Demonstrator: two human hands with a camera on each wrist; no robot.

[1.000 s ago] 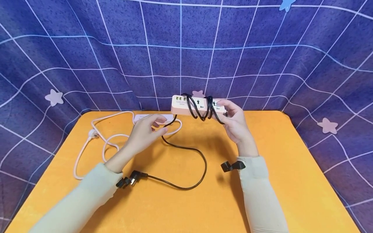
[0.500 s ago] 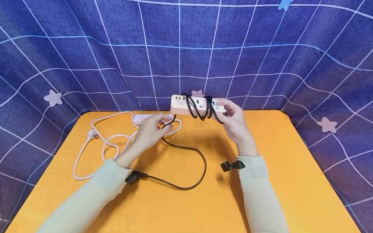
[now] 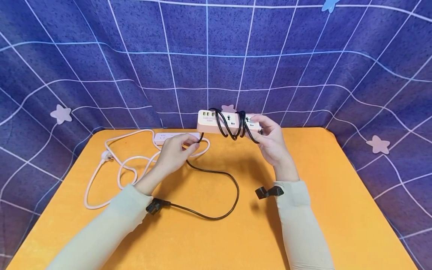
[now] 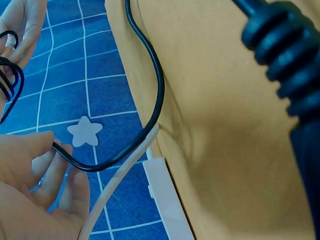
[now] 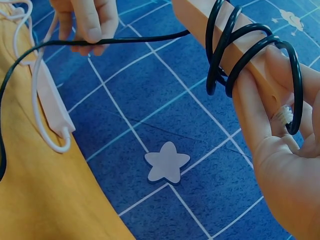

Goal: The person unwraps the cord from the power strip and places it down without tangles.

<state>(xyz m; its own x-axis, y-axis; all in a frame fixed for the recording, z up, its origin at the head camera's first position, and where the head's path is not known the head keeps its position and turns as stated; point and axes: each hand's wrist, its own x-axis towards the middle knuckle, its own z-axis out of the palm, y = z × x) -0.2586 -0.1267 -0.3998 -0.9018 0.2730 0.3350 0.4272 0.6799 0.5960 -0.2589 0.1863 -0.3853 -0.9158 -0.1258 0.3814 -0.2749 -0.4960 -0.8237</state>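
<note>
My right hand (image 3: 273, 144) grips the right end of a pale pink and white power strip (image 3: 210, 125), held up above the table with its sockets and USB ports showing. Several loops of black cord (image 3: 242, 123) wrap round its middle and right half. Off the strip's left end, my left hand (image 3: 175, 152) pinches the same cord between thumb and fingers, as the left wrist view shows the cord (image 4: 90, 167) leaving the fingertips. From there the cord runs down in a curve on the table to a black plug (image 3: 163, 203) beside my left wrist.
A second, white power strip (image 3: 162, 137) lies at the table's back edge behind my left hand. Its white cord (image 3: 88, 187) loops across the left side to a white plug (image 3: 106, 155). Blue gridded cloth (image 3: 216, 67) with stars hangs behind the orange table (image 3: 324, 195).
My left hand has moved slightly right and closed its thumb and fingers on the black cord. My right hand and the power strip have stayed nearly still.
</note>
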